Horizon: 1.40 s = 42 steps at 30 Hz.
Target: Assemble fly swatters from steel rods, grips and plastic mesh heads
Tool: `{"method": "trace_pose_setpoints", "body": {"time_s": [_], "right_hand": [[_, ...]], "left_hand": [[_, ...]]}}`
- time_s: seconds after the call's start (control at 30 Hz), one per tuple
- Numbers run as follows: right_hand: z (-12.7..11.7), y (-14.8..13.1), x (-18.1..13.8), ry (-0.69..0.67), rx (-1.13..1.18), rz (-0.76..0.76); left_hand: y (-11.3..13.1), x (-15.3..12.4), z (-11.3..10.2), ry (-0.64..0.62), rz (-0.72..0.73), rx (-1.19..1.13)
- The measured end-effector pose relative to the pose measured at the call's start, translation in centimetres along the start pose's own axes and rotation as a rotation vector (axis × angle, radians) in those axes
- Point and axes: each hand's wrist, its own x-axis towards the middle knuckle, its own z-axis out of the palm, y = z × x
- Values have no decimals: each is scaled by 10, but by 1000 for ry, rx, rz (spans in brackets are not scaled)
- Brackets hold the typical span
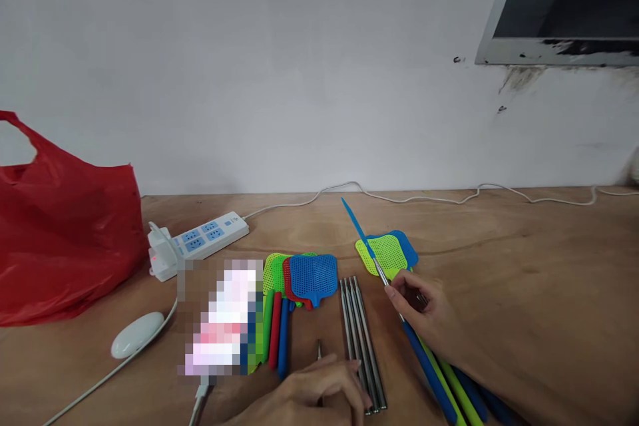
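Note:
My right hand (424, 306) is closed on the metal shaft of a fly swatter (383, 274). Its blue head is seen edge-on and points up and left; a blue handle runs down below. Beneath it lie assembled swatters with yellow-green (384, 253) and blue (408, 249) heads. My left hand (314, 393), low in the middle, has its fingers curled round a thin metal rod (319, 348), mostly hidden by the hand. Its fingertips are close to several metal rods (360, 333) side by side on the table; whether they touch is unclear.
Loose swatter heads (313, 276) overlap left of the rods, with green, red and blue handles (274, 329) below. Further left are a blurred-out phone (224, 319), a white mouse-shaped object (137, 335), a power strip (210, 236) and a red bag (70, 233). A cable (414, 200) follows the wall.

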Motion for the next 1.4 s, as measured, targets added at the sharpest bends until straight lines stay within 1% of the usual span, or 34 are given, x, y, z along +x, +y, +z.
{"method": "trace_pose_setpoints", "body": {"time_s": [0.07,0.13,0.2,0.3,0.4,0.47,0.53,0.57,0.63,0.67,0.8,0.83,0.9,1.0,1.13,1.27,1.4], "right_hand": [[0,1,0,0,-7,-1],[0,1,0,-3,-16,-12],[-1,0,0,0,-24,-23],[-1,-2,0,3,-24,-29],[-1,-3,0,-1,-10,-24],[0,-2,0,-1,-7,-24],[0,-1,-1,-3,-13,-27],[0,-1,-1,-8,-18,-28],[-1,0,-1,-16,-23,-29],[-1,1,-2,-19,-24,-31],[-1,1,-2,-15,-25,-38],[-1,1,-1,-14,-22,-36],[-1,0,-1,-11,-18,-38],[-1,-2,0,-11,-22,-44],[-1,-2,0,-7,-13,-36],[-1,-1,-1,-11,-9,-22],[0,1,-2,-7,-2,-23]], "left_hand": [[-4,1,2,-31,33,-12],[1,2,-1,-36,41,47],[11,2,-8,-44,62,176],[26,0,-21,-95,133,375],[37,-4,-27,-61,187,640],[42,-4,-28,-12,161,821],[48,-2,-27,42,49,926],[50,-1,-26,42,-1,953],[52,1,-25,31,-60,964],[52,2,-25,2,-60,958],[47,0,-22,-146,55,955],[45,-1,-21,-156,82,964],[41,-3,-18,-116,92,982],[38,-4,-16,-10,39,999],[43,-1,-19,38,17,967],[49,-1,-23,88,57,917],[44,-5,-20,124,160,890]]}}
